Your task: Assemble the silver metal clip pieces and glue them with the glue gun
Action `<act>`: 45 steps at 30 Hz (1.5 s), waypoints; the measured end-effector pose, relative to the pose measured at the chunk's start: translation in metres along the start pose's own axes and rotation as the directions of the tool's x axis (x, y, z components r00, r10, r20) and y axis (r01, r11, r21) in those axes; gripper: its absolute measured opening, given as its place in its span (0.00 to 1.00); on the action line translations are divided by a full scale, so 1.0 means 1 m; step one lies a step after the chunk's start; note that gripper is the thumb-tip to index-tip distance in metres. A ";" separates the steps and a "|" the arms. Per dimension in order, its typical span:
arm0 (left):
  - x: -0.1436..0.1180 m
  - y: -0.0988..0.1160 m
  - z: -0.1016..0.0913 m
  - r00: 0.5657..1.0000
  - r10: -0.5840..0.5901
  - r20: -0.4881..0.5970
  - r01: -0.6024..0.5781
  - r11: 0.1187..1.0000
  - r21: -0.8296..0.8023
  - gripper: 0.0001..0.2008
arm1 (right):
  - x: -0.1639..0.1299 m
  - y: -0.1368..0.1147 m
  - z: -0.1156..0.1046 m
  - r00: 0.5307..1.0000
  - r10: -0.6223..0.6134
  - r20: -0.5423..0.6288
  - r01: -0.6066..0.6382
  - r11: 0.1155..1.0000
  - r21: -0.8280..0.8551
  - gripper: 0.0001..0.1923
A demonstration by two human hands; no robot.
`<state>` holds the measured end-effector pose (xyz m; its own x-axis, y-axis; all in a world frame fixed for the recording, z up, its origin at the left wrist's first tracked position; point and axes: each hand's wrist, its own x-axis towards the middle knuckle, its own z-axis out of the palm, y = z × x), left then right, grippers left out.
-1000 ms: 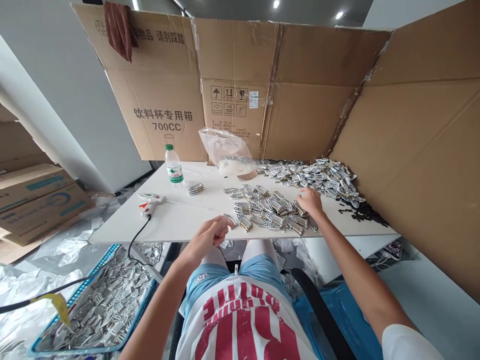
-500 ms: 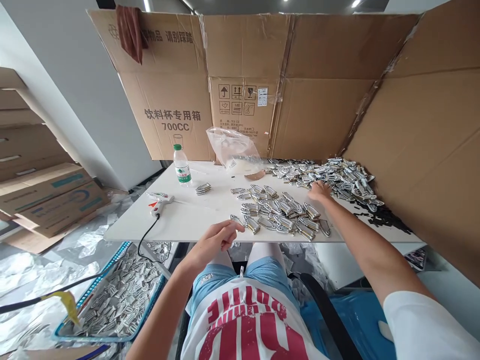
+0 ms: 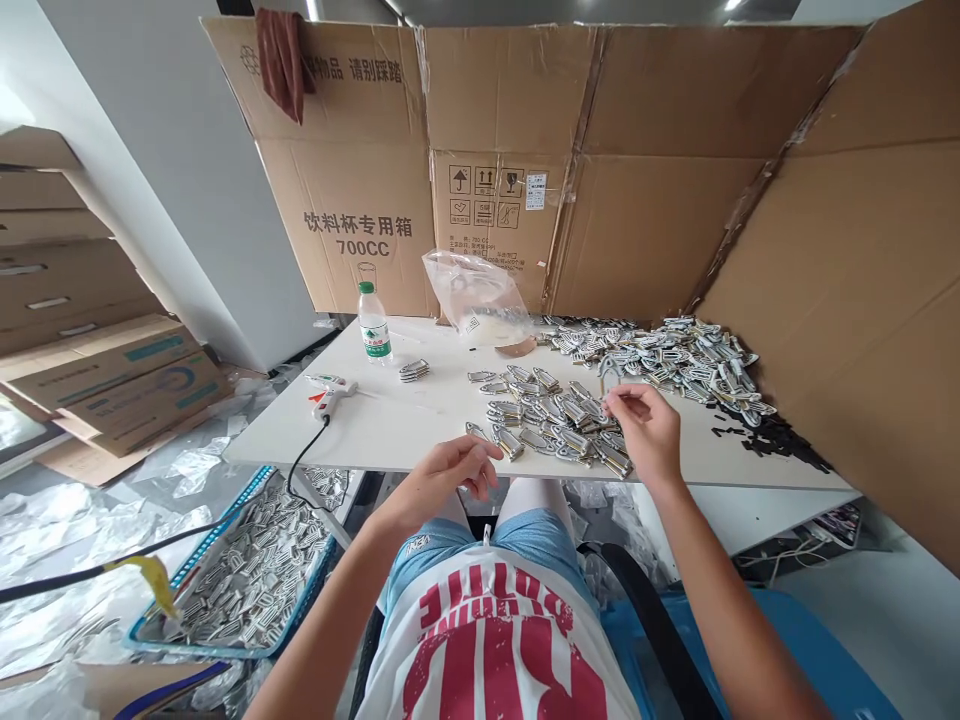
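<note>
Person seen from above, seated. Upper garment: white T-shirt (image 3: 495, 650) with large red block lettering in a distressed print across the chest, reading upside down from this view. Sleeves short; both forearms bare to the wrist. Lower garment: light blue shorts (image 3: 480, 545), with a small white printed mark on the left leg near the hem and a white drawstring end at the waist. Left hand (image 3: 450, 475) and right hand (image 3: 649, 430) bare: no gloves, rings, watch or wristbands visible.

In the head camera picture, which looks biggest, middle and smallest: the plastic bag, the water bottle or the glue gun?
1. Plastic bag
2. Water bottle
3. Glue gun, though it looks close to the bottle, so that ranking is unsure.
</note>
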<state>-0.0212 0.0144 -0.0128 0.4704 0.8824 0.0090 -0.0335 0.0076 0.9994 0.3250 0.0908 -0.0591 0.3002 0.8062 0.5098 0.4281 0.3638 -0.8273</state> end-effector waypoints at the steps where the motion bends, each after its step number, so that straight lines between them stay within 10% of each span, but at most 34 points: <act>1: -0.001 0.000 0.001 1.000 0.001 0.001 -0.001 1.000 -0.001 0.27 | -0.017 -0.015 0.006 0.999 0.033 0.035 -0.040 0.979 0.201 0.16; 5: -0.002 0.003 0.006 1.000 0.000 0.009 0.000 1.000 0.008 0.25 | -0.065 -0.067 0.027 0.948 0.166 0.270 -0.287 0.812 0.508 0.25; 12: -0.001 -0.003 0.007 1.000 0.022 0.009 -0.023 0.998 0.066 0.23 | -0.098 -0.086 0.056 0.811 0.214 0.545 -0.502 0.734 0.458 0.29; 45: -0.001 -0.010 0.020 0.950 0.104 -0.294 0.098 0.794 0.600 0.22 | -0.122 -0.101 0.062 0.818 0.052 0.573 -0.239 0.936 0.257 0.19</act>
<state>-0.0039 0.0045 -0.0217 0.1845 0.9774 0.1032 0.5489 -0.1896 0.8141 0.1919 -0.0154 -0.0525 -0.2208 0.9456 0.2389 0.1097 0.2674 -0.9573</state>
